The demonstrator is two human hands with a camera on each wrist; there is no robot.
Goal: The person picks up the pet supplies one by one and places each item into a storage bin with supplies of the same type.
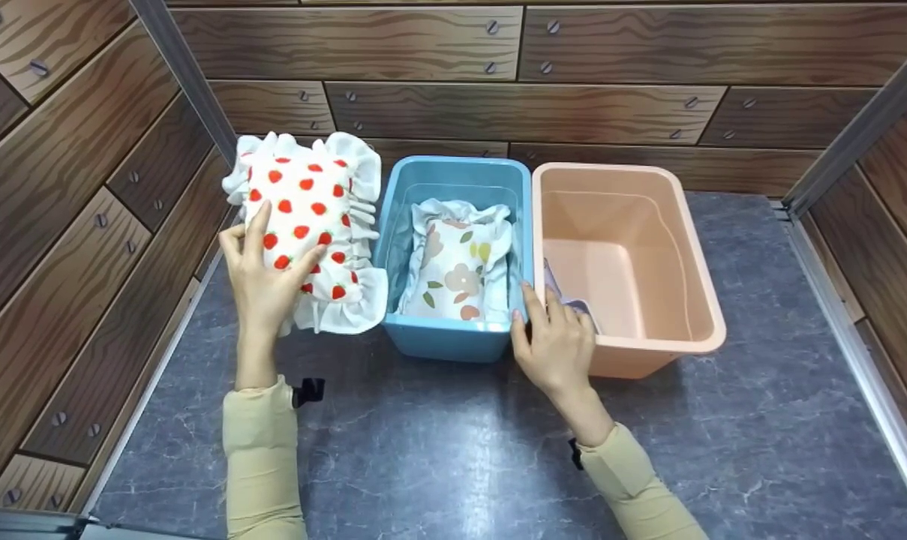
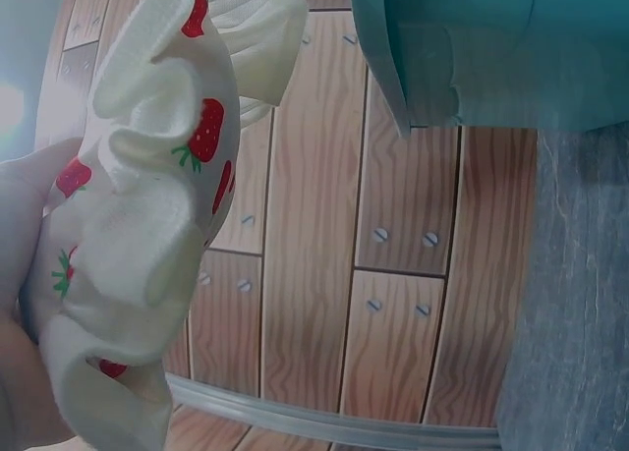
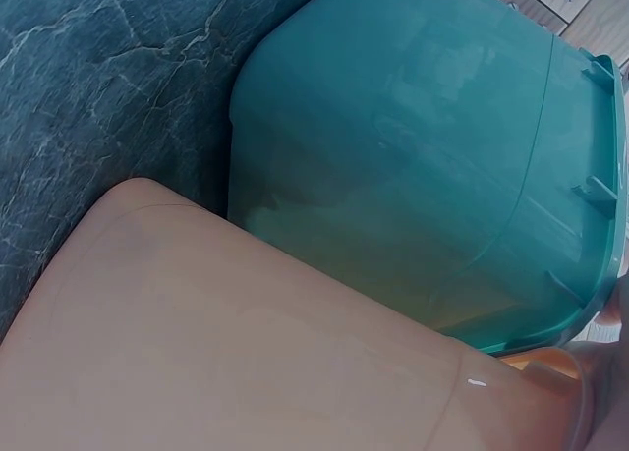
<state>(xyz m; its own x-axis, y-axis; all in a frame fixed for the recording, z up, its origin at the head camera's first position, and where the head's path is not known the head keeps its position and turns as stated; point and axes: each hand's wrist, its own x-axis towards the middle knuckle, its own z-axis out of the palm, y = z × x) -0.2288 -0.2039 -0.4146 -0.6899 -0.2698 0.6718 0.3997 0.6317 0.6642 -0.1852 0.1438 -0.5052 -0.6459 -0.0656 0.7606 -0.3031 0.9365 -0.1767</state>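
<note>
My left hand (image 1: pixel 262 281) grips a small white strawberry-print pillow (image 1: pixel 295 214) with ruffled edges, its thumb and index finger spread over the front. The pillow is held up left of a blue bin (image 1: pixel 453 345); in the left wrist view its ruffle (image 2: pixel 138 225) is close. Inside the blue bin lies a floral pillow (image 1: pixel 453 277) with a pale blue ruffle. My right hand (image 1: pixel 554 341) rests at the adjoining front corners of the blue bin and a peach bin (image 1: pixel 663 349), fingers over the rims. A purple item (image 1: pixel 581 306) in the peach bin is partly hidden by that hand.
The bins stand side by side on a dark marbled floor (image 1: pixel 423 450). Wood-patterned walls (image 1: pixel 423 112) enclose the back and both sides, with metal strips (image 1: pixel 866 352) along the edges. A grey-blue edge (image 1: pixel 40 521) shows at bottom left.
</note>
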